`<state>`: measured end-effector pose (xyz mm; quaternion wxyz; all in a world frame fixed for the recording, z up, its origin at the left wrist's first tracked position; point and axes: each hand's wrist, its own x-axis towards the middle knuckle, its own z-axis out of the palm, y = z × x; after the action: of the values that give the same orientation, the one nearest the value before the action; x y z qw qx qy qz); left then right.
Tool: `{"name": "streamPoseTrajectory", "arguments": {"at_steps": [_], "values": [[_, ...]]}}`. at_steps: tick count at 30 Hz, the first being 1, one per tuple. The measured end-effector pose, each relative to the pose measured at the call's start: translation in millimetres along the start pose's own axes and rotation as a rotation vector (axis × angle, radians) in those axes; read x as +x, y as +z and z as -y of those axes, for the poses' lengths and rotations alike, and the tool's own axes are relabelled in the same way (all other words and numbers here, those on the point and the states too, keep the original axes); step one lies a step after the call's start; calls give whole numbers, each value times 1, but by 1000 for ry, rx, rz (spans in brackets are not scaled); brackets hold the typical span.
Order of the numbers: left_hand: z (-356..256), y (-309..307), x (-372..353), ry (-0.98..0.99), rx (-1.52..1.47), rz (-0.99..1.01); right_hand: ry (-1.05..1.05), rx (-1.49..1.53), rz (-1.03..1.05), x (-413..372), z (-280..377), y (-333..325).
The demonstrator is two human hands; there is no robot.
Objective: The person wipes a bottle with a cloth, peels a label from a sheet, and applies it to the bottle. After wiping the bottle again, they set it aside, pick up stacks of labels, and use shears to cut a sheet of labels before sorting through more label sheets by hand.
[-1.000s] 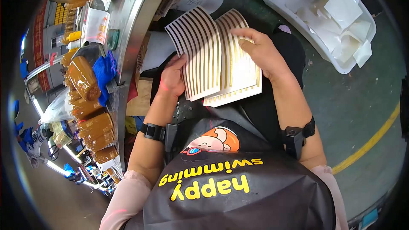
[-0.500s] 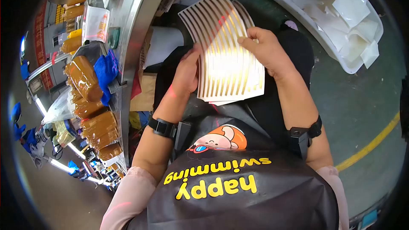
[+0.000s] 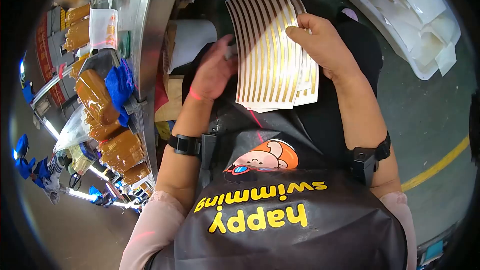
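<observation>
- Your right hand (image 3: 324,45) grips the striped sheets (image 3: 265,50) at their right edge, fingers closed with the thumb over the front.
- Your left hand (image 3: 214,72) is open, its fingers loosely spread at the left edge of the sheets; you cannot tell whether they touch.
- The striped sheets are above your lap, overlapping unevenly, with gold stripes catching light on the front one.
- To the far right, a white bin (image 3: 426,75) holds loose white pieces.
- To your left, a blue cloth (image 3: 119,89) lies against brown packages (image 3: 121,152), beside the metal surface (image 3: 146,37).
</observation>
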<state>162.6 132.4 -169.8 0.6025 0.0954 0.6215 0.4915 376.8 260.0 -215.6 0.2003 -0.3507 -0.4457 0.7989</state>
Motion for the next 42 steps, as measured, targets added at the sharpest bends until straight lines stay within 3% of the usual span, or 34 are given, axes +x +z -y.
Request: {"name": "streamPoseTrajectory", "arguments": {"at_steps": [3, 7, 9, 10, 11, 12, 13, 17, 22, 26, 29, 32, 35, 37, 39, 42], "values": [[6, 25, 4, 38, 30, -14, -8, 53, 24, -1, 3, 1], [15, 14, 12, 84, 22, -34, -26, 8, -2, 0, -4, -3], [2, -28, 20, 91, 431, -401, -33, 2, -15, -2, -5, -5], [0, -70, 29, 268, 634, -452, -28, 20, -18, -4, -1, -5], [0, -144, 47, 584, 1151, -523, -23, 37, -20, -6, 1, -4], [-16, -169, 42, 455, 1555, -719, -42, 56, -48, -5, 0, -2], [-17, -207, 46, 531, 1849, -855, -61, 74, -76, -4, -2, 1], [-17, -248, 53, 39, 1722, -1249, -3, -57, -37, -2, 1, 1], [-13, -268, 53, -48, 1740, -1270, 31, -83, -57, -1, 6, 5], [-22, -304, 53, -112, 1650, -1172, 20, 9, -32, 0, 6, 8], [-13, -323, 55, -33, 1748, -1224, -4, 31, -29, 3, 0, 9], [-3, -303, 55, 325, 1925, -1259, 31, 94, -2, 3, 1, 7], [-34, -177, 44, 354, 1516, -967, 12, 152, -49, 2, 8, 9], [-35, -114, 39, 193, 455, -588, 4, 186, -65, 3, 5, 9], [-28, -57, 27, -41, 9, -80, 18, 178, -22, 3, 7, 8], [-6, 20, 21, -81, -13, 24, -31, 32, -6, -1, 7, 9]]}}
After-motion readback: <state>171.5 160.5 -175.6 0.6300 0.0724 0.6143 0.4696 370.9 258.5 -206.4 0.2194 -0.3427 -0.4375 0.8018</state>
